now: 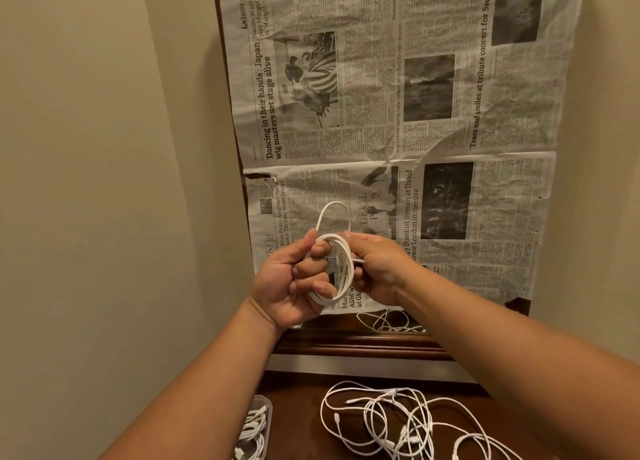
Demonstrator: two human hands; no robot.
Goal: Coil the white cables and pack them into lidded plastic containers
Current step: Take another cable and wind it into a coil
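I hold a white cable (341,251) raised in front of me, wound into a small oval coil. My left hand (294,279) grips the coil's left side with fingers through the loops. My right hand (374,269) pinches its right side. One loose loop of the cable sticks up above the hands, and a USB plug shows in the coil's middle. Below, a tangle of loose white cables (408,421) lies on the dark wooden table (298,425). A clear plastic container (254,432) holding coiled cables sits at the table's left edge, partly hidden by my left forearm.
A mirror covered with newspaper (398,113) stands against the wall behind the table, its bare lower strip reflecting cables. A beige wall (104,182) closes in on the left.
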